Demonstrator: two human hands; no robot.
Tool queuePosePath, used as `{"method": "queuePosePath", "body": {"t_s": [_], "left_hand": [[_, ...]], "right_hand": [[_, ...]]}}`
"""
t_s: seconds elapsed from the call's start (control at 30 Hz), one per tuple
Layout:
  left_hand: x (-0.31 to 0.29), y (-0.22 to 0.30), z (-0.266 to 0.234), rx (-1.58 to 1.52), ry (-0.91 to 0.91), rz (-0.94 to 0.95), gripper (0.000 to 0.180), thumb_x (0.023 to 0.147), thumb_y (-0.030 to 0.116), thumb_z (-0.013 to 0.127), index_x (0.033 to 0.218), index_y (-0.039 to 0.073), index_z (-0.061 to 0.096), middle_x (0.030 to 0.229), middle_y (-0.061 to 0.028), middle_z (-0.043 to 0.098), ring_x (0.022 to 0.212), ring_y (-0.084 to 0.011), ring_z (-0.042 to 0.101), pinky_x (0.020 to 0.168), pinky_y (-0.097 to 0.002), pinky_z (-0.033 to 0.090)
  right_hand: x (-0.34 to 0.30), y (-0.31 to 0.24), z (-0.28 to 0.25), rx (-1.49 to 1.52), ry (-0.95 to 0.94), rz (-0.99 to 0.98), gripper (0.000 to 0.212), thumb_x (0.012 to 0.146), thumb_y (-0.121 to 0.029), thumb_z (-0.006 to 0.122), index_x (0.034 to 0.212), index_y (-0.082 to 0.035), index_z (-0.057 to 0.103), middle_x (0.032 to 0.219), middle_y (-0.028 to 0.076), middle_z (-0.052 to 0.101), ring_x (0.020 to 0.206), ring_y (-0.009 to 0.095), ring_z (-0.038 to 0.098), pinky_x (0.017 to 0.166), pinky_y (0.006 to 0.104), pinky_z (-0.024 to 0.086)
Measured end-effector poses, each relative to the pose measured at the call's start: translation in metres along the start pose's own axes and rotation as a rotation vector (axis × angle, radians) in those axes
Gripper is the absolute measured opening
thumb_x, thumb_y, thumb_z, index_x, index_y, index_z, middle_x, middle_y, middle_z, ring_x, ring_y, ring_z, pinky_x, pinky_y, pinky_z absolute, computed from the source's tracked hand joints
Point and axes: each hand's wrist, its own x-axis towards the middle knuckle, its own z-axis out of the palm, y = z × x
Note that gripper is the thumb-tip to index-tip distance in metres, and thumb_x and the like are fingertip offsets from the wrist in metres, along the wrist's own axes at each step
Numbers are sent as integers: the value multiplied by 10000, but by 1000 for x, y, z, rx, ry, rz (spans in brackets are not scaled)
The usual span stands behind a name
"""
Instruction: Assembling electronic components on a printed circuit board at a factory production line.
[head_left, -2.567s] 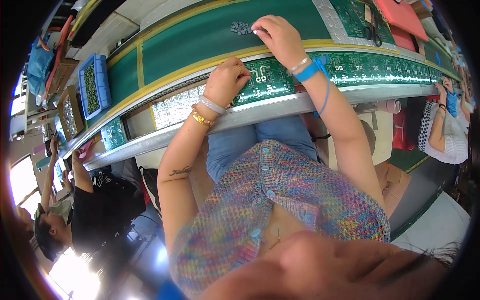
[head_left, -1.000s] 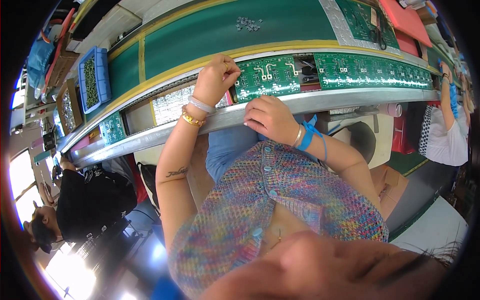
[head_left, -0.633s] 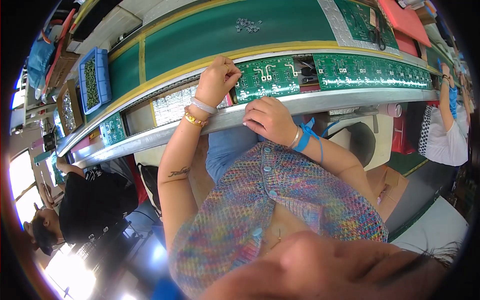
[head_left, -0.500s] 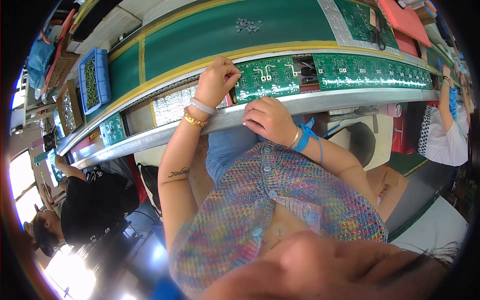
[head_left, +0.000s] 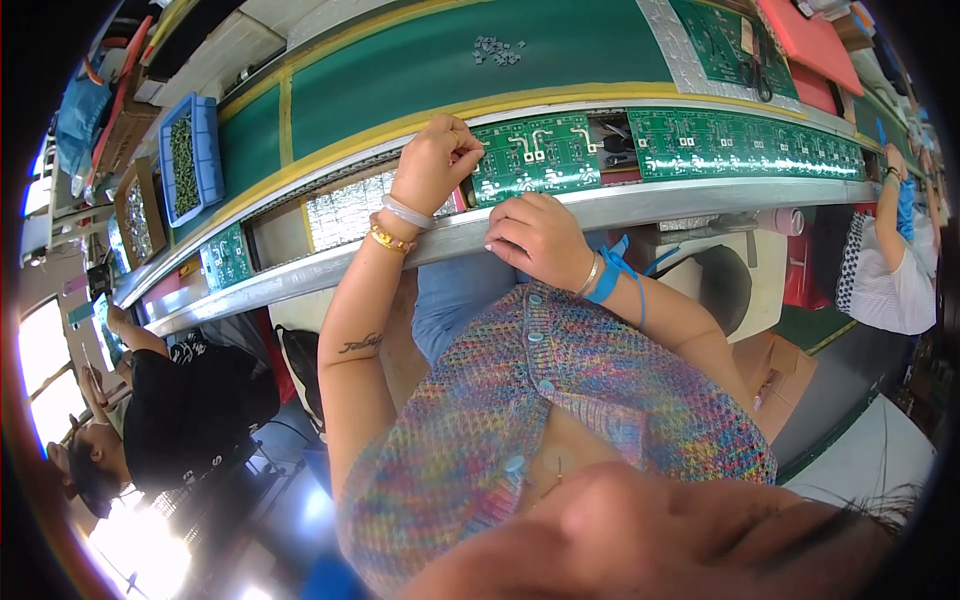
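On the table's metal rail (head_left: 700, 195), the left hand (head_left: 432, 160) pinches the green circuit board (head_left: 535, 158) at its left edge; the right hand (head_left: 535, 235) rests curled and empty below, fingertips partly hidden.

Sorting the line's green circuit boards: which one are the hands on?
The short green board between the left hand and right hand; the long strip lies untouched.

Green circuit board (head_left: 535, 158), white-traced; blue tray (head_left: 205, 150)

Electronics assembly line: green conveyor belt (head_left: 420, 70), circuit boards (head_left: 740, 145) in a rail, parts bin (head_left: 188, 160) (co-workers seated alongside).
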Motion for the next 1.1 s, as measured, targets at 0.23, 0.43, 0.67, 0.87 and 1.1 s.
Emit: {"method": "queuePosePath", "body": {"t_s": [0.23,0.43,0.67,0.87,1.1], "left_hand": [[-14,-1,-17,61,59,85,105,799,141,656,849,54,687,859,-95,624,764,-276,608,676,-339,492],[-56,-11,-80,142,334,-63,162,789,201,661,812,43,684,837,-120,621,830,-295,590,748,-373,475],[-185,-153,-208,882,794,-696,647,808,464,615,1252,12,478,1205,-253,509,1165,-408,433,1006,-444,337],[-250,-212,-263,785,702,-1206,829,820,680,414,1372,64,355,1308,-274,446,1289,-415,321,1053,-487,257],[-238,-184,-243,776,661,-1149,776,833,685,378,1310,78,460,1236,-243,528,1238,-372,417,1051,-477,252]], "right_hand": [[20,-12,12,64,-71,-113,148,702,-123,675,827,-77,609,894,64,587,826,264,550,736,373,454],[33,-22,24,-16,-254,-42,447,716,-166,691,1110,-19,538,1093,159,561,1034,342,506,899,417,409],[26,-15,10,-90,-273,-33,467,738,-184,678,1151,-25,531,1114,154,562,1048,340,503,917,418,398],[23,-4,2,-102,-256,-4,430,790,-235,639,1150,-24,534,1106,153,564,1040,346,506,911,416,403],[16,1,-5,-103,-245,89,384,825,-241,613,1141,-35,546,1109,153,568,1031,342,514,889,411,416]]}}
